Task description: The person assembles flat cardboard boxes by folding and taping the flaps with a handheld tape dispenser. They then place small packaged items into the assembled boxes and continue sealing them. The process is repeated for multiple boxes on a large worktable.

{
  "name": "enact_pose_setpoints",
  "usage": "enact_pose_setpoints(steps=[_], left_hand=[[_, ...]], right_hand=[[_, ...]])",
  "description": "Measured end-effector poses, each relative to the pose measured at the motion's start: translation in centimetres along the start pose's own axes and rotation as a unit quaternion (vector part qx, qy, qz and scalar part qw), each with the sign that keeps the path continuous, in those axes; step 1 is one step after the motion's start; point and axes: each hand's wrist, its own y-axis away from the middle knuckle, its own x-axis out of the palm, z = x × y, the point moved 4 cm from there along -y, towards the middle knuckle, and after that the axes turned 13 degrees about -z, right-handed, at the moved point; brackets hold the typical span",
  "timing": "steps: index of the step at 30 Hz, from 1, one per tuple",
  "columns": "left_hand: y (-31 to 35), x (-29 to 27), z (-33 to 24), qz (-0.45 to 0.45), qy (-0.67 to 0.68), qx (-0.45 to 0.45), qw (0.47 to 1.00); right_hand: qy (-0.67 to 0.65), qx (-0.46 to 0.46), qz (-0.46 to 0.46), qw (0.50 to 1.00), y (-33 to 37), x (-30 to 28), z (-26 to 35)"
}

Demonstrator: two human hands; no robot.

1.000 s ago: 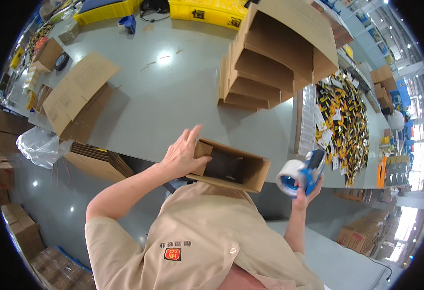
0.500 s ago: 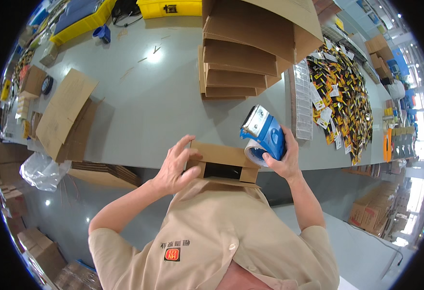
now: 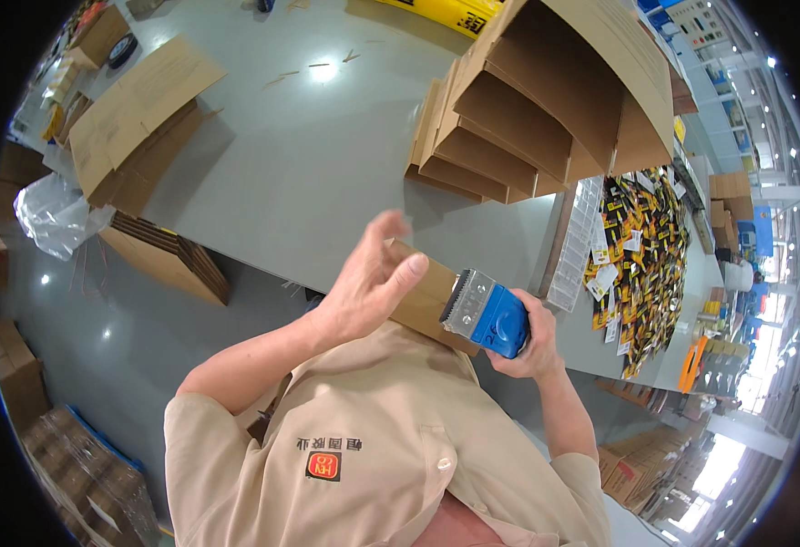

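1. Against the shirt (image 3: 364, 387), at the near edge of the table (image 3: 282, 182): the box (image 3: 427, 296), with a plain tan face up, likely braced on the body for steadiness.
2. Over the left part of the box: the left hand (image 3: 368, 283), with thumb and fingers spread apart, fingertips blurred. Perhaps there for steadying; cannot tell about contact.
3. Over the right end of the box: the right hand (image 3: 529, 342), with fingers wrapped round the blue dispenser (image 3: 496, 319). Held with metal teeth toward the left hand, seemingly for a firm grip well behind the sharp edge.
4. To the left, below table level: flat cartons (image 3: 165, 260) packed close, likely to save room; beside them, a clear bag (image 3: 58, 219).
5. Farther right on the table: a gridded tray (image 3: 571, 246), just beside heaped packets (image 3: 641, 264).
6. Beyond the box: nested cartons (image 3: 537, 105), openings toward the person, probably for easy reach.
7. Far left: an open carton (image 3: 136, 114), tilted.
8. Farthest: a yellow bin (image 3: 450, 14), partly cut off.
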Motion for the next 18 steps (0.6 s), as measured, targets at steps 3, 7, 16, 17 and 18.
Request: enact_pose_setpoints(steps=[3, 7, 16, 17, 18], left_hand=[[1.1, 2.4, 1.5, 0.126, 0.166, -0.231, 0.95], [0.8, 2.0, 1.9, -0.014, 0.007, -0.046, 0.999], [0.1, -3.2, 6.0, -0.246, 0.301, -0.067, 0.919], [0.0, -4.1, 6.5, -0.275, 0.203, -0.062, 0.938], [-0.1, -4.9, 7.1, -0.308, 0.103, -0.066, 0.943]], right_hand=[[-0.004, -0.028, 0.017, 0.999, -0.8, 0.7, 0.7], [0.034, 0.001, 0.102, 0.994, -1.6, 1.1, 1.2], [0.137, 0.055, 0.204, 0.968, -4.8, 2.2, 4.7], [0.149, 0.059, 0.212, 0.964, -5.1, 2.5, 5.1], [0.138, 0.046, 0.206, 0.968, -5.3, 2.3, 5.5]])
